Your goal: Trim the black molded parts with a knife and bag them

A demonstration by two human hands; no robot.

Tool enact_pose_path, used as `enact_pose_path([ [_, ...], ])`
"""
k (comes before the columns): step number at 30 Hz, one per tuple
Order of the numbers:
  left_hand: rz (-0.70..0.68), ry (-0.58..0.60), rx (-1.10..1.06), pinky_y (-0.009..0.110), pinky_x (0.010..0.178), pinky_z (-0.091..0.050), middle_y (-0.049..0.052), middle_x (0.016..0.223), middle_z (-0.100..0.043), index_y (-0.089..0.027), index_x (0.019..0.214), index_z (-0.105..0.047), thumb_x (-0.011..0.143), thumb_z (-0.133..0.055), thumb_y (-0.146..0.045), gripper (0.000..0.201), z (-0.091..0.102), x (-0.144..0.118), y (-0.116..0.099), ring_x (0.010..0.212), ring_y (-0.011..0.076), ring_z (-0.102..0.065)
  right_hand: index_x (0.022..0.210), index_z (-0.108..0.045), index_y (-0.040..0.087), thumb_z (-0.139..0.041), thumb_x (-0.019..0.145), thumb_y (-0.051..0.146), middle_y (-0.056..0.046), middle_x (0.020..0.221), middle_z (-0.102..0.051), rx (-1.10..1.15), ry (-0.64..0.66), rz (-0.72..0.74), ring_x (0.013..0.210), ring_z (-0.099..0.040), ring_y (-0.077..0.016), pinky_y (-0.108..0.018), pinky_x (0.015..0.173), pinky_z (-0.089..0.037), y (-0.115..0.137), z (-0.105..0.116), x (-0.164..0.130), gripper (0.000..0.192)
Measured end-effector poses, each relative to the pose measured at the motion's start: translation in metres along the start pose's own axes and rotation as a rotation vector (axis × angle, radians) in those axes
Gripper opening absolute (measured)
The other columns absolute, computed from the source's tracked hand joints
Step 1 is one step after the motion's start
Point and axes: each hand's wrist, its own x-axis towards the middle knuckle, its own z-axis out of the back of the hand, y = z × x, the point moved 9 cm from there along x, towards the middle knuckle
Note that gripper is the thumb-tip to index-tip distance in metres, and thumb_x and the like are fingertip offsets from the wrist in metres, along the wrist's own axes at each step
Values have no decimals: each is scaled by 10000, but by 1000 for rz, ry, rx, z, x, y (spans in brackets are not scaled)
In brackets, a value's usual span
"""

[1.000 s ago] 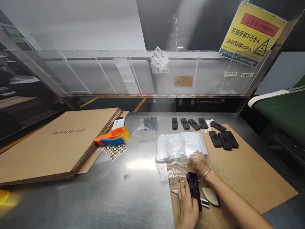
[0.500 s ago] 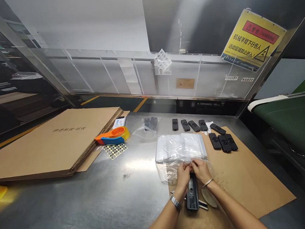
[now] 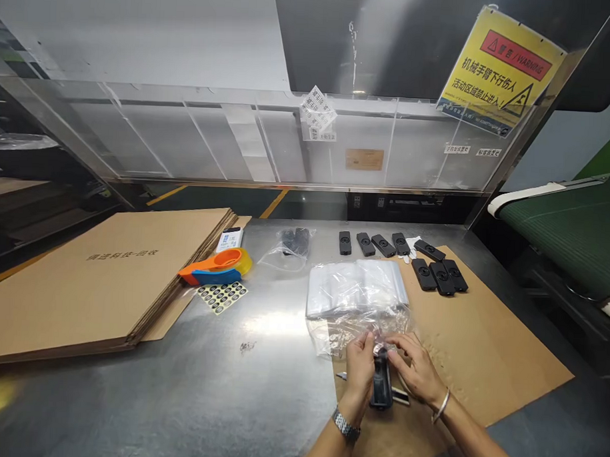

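My left hand [image 3: 360, 365], above a watch, pinches the edge of a clear plastic bag [image 3: 369, 324] between thumb and fingers. Close by on the right, my right hand [image 3: 416, 367] has its fingers stretched and apart, reaching toward the bag's edge and the far end of a black plastic housing [image 3: 381, 384]. The housing lies hollow side up between the two hands, its far end partly covered by fingers and film. Under it a slim black-and-white tool [image 3: 400, 396] sticks out on the right. A stack of clear plastic bags [image 3: 355, 287] lies just beyond my hands.
Several black devices [image 3: 383, 245] lie at the back, some on the brown cardboard sheet [image 3: 501, 355]. Left of centre are an orange-and-blue tape dispenser [image 3: 218, 265], a sticker sheet [image 3: 222, 296] and a cardboard stack [image 3: 108, 281]. A clear panel [image 3: 198, 141] stands across the back.
My right hand has drawn back to the right, its fingers now apart from my left hand. My left hand keeps its pinch. The whole view has shifted slightly.
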Motion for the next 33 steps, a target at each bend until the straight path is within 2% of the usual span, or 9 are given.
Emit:
enact_pose_path([
  [7,-39,63,65,260,623,-467,65,710,-648,-97,738,-659,693,-667,-435,341,-2,-6,-1,646,158,-582,776,-633,191,-445,869,421,-61,762,-637,57,-117,-124,777,-548,-212,-330,729,-420,-4,8,6,312],
  [12,-129,-101,106,298,651,-480,107,789,-669,-87,795,-654,720,-629,-442,364,25,-8,-17,702,199,-617,768,-624,158,-407,882,458,-36,739,-649,224,-111,-211,712,-583,-167,-264,664,-440,-13,11,2,387],
  [17,-404,-338,120,239,751,-426,23,940,-609,-185,969,-537,736,-598,-267,254,67,-27,-64,789,125,-576,763,-593,144,-540,799,454,-30,711,-608,340,-129,-236,683,-556,-156,-265,639,-444,-16,9,-4,317],
  [19,-463,-297,159,226,725,-417,-3,877,-591,-199,920,-540,719,-582,-204,205,70,-34,-85,724,106,-552,736,-564,152,-566,778,434,-11,670,-566,363,-136,-243,646,-527,-141,-255,606,-433,-13,8,-6,285],
  [21,-450,-148,234,227,671,-415,-3,747,-585,-180,812,-591,678,-605,-168,135,59,-39,-98,665,120,-537,703,-534,163,-583,761,401,11,636,-521,371,-131,-247,610,-491,-125,-242,576,-411,-6,6,-8,250],
  [24,-298,195,451,233,588,-395,10,646,-584,-161,835,-658,676,-653,-207,166,22,-47,-89,610,142,-517,713,-534,171,-586,751,337,24,637,-496,359,-91,-240,594,-459,-117,-235,563,-382,10,-2,-11,178],
  [26,-224,303,543,231,577,-382,13,662,-595,-168,881,-664,705,-663,-274,206,6,-52,-76,603,139,-501,758,-565,176,-571,760,298,18,672,-506,307,-44,-212,620,-464,-122,-239,582,-374,23,-9,-14,123],
  [29,-223,264,515,235,643,-403,28,693,-602,-157,745,-650,763,-614,-342,189,0,-54,-63,681,155,-523,784,-589,181,-553,785,307,5,710,-518,297,-11,-191,670,-480,-134,-243,615,-379,32,-16,-20,131],
  [33,-236,118,462,225,619,-394,12,666,-552,-157,704,-582,825,-526,-384,264,13,-56,-52,652,138,-499,739,-538,171,-589,766,449,22,651,-474,621,-130,-373,582,-436,-112,-231,548,-374,17,-15,-29,283],
])
